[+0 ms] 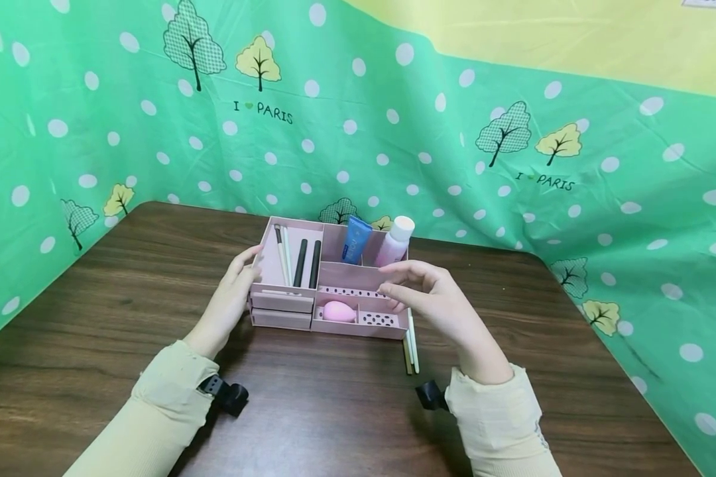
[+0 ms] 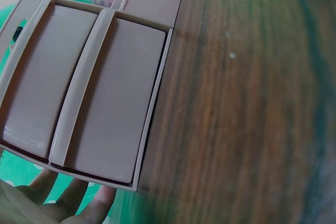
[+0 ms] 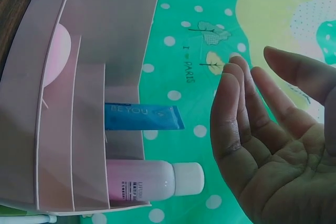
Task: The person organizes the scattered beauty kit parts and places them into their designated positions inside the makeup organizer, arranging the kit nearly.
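A pink desktop organizer (image 1: 358,326) stands on the table. My left hand (image 1: 223,305) rests against its left side, fingers extended along the wall below the two drawers (image 2: 118,103) in the left wrist view. Over the organizer's right front part hovers my right hand (image 1: 438,298), fingers loosely bent, holding nothing. A blue tube (image 1: 357,240) and a pink bottle (image 1: 395,244) with a white cap stand in the back compartments. The front one holds a pink egg-shaped sponge (image 1: 339,312). Thin brushes (image 1: 283,258) and two black sticks (image 1: 300,263) lie in the upper left tray.
Several slender sticks (image 1: 412,351), pale and brownish, lie on the wooden table (image 1: 322,411) by the organizer's right front corner. Behind the table hangs a green dotted cloth (image 1: 394,152). A black wrist camera (image 1: 233,397) sits at my left sleeve.
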`<state>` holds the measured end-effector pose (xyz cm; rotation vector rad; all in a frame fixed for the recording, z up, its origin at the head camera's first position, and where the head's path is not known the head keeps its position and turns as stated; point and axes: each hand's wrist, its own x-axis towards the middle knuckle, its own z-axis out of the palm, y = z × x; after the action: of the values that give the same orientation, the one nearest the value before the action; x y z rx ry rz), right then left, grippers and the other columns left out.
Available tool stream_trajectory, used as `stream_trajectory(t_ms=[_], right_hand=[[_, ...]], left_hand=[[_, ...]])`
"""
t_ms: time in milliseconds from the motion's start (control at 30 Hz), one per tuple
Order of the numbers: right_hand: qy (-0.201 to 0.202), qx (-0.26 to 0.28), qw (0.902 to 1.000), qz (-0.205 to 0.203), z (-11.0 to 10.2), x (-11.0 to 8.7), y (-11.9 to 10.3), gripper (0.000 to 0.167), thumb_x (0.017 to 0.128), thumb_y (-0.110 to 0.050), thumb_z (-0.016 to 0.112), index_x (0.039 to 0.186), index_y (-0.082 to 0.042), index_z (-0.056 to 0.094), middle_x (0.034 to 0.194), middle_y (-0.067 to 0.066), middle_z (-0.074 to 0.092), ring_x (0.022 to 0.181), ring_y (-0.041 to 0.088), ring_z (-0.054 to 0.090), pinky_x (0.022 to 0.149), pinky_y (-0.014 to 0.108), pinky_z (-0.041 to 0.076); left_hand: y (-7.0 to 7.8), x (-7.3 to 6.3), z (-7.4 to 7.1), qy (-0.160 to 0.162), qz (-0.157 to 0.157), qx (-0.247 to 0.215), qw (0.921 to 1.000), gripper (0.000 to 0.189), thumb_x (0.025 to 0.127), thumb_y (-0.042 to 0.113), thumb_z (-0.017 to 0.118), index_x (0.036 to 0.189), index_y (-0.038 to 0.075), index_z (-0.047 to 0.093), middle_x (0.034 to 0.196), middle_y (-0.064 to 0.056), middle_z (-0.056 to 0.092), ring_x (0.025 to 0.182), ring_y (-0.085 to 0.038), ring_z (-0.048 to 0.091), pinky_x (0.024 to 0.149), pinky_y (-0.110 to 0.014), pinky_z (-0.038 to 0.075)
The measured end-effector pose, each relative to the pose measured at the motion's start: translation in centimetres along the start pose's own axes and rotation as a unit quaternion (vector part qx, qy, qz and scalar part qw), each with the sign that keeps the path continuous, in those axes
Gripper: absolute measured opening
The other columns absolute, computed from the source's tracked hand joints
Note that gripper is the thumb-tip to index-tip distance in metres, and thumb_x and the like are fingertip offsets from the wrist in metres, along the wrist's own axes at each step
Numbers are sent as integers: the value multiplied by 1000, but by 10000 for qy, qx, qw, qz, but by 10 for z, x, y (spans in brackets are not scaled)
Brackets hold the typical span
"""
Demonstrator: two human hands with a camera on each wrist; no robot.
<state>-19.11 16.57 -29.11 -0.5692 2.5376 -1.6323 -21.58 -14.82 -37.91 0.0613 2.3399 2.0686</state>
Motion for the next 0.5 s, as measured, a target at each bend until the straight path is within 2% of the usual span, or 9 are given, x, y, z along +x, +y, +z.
stream_trajectory(t_ms=[67, 233, 300, 400, 500], right_hand=[[-54, -27, 10000, -2, 0, 0, 0, 31, 92, -9, 68, 120, 2, 65, 84, -4, 71, 72, 14, 67, 71, 28, 56], [-133, -94, 9999, -26, 0, -1, -1, 31, 92, -8, 68, 120, 3, 64, 91, 6, 72, 73, 13, 67, 72, 30, 56], [-152, -139, 9998, -3, -1, -1, -1, 31, 92, -10, 68, 120, 2, 64, 93, 9, 72, 73, 13, 68, 72, 30, 56], [-160, -210, 9996, 55, -2, -1, 0, 31, 92, -12, 69, 121, -1, 65, 94, 7, 72, 74, 15, 68, 73, 30, 56], [-153, -234, 9996, 87, -6, -1, 2, 31, 92, -13, 69, 122, -4, 66, 92, 3, 72, 75, 15, 68, 73, 31, 57]], left_hand=[[0, 0, 0, 13, -3, -8, 10000, 55, 105, 29, 31, 158, 26, 21, 160, -13, 23, 132, -26, 34, 102, -38, 33], [0, -1, 0, 36, 45, 13, 10000, 55, 105, 27, 32, 158, 26, 22, 164, -11, 19, 143, -26, 24, 115, -48, 20], [0, -2, 0, 31, 33, -9, 10000, 55, 105, 27, 32, 158, 26, 22, 163, -11, 19, 141, -26, 26, 113, -47, 24], [1, -2, 0, -2, -15, -82, 10000, 55, 105, 27, 31, 158, 27, 21, 161, -12, 21, 131, -26, 35, 103, -39, 35], [2, -2, 0, -13, -15, -94, 10000, 55, 105, 27, 31, 158, 27, 21, 160, -13, 23, 126, -24, 38, 95, -32, 37]])
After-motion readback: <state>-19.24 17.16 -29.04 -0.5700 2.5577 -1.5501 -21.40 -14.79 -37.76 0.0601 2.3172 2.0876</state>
